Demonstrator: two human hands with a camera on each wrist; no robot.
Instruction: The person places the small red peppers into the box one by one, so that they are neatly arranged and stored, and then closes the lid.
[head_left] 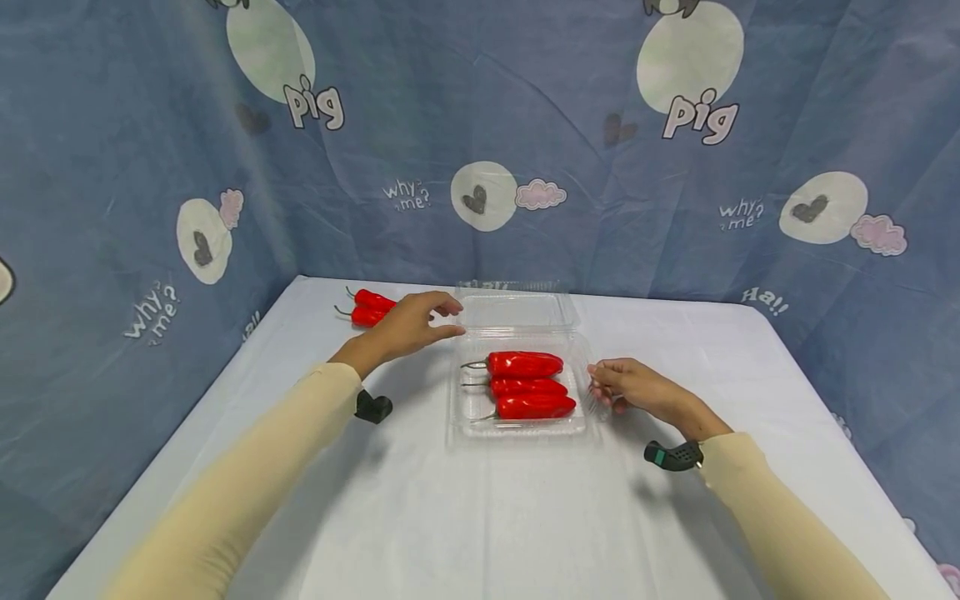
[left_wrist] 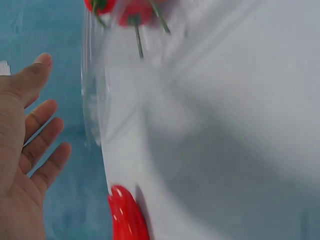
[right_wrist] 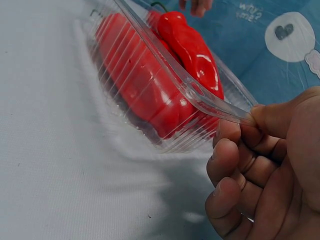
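Observation:
A clear plastic clamshell box (head_left: 517, 430) lies with its lid (head_left: 517, 310) folded back; three red peppers (head_left: 532, 407) with thin green stems lie side by side in its base. My right hand (head_left: 637, 387) pinches the box's right rim (right_wrist: 220, 107) between thumb and index finger, its other fingers curled below. In the head view, my left hand (head_left: 412, 323) is beside the lid's left edge. Its thumb and fingers are spread apart with nothing between them, as the left wrist view shows for the hand (left_wrist: 22, 155).
Two more red peppers (head_left: 366, 316) lie at the back left, partly hidden behind my left hand. A white cloth covers the table (head_left: 540, 525). Close behind its far edge hangs a blue printed curtain (head_left: 420, 108), which also runs along the left side.

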